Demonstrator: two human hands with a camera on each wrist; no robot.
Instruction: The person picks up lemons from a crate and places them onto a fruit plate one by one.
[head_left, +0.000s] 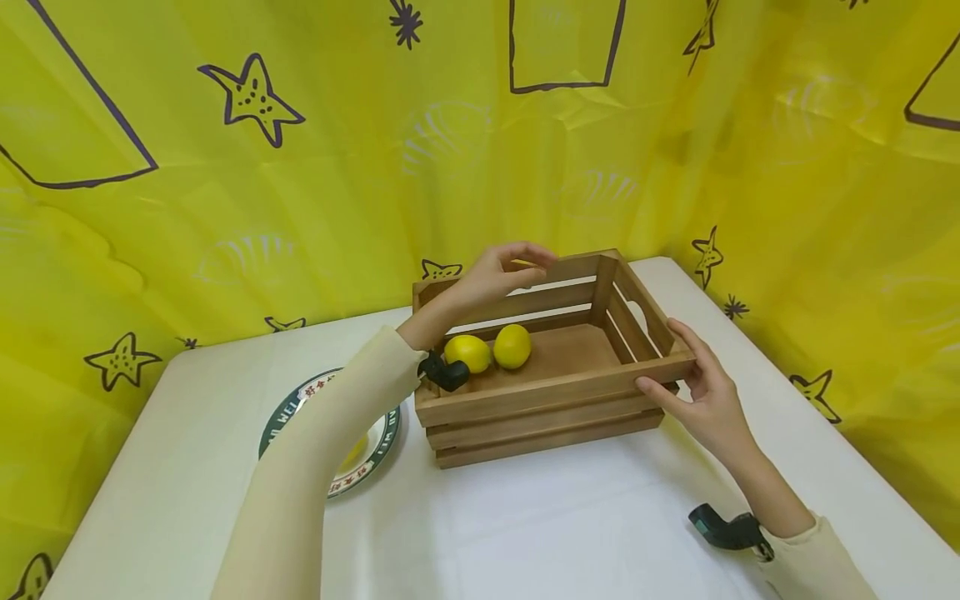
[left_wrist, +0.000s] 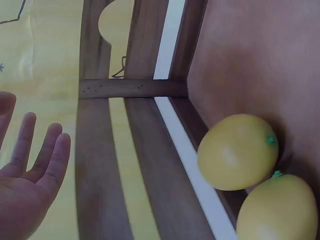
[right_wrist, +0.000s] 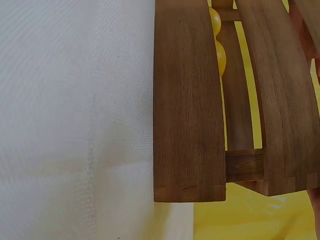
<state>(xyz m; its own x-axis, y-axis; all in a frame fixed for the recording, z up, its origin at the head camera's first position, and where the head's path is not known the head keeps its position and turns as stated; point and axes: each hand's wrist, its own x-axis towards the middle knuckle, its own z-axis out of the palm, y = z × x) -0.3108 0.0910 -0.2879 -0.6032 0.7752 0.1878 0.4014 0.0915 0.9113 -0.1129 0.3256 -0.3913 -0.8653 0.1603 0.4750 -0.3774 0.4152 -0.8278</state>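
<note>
Backdrop: a yellow curtain printed with dark stars and outlined boxes hangs behind and to both sides of a white tabletop.
Crate: a slatted wooden crate stands on the tabletop between the two hands, its long axis running across the person's front, left hand to right hand.
Left hand: the left hand hovers over the far left corner of the crate, above the back rail; its fingers are loosely curled and hold nothing, and the left wrist view shows them relaxed and apart from the wood.
Right hand: the right hand rests against the near right corner of the crate, fingers straight along the end wall and thumb on the front slat; it touches rather than wraps the wood.
Lemons: two yellow lemons lie side by side, touching, on the crate floor at its left end, just below and a little nearer than the left hand, well apart from the right hand.
Nearer hand: the left hand is plainly closer to the lemons; the right hand is the one in contact with the crate.
Plate: a green-rimmed plate lies on the tabletop just left of the crate, under the left forearm, with something yellow on it, mostly hidden by the sleeve.
Right wrist view: only the crate's front slats, end on, and a glimpse of the lemons beyond.
</note>
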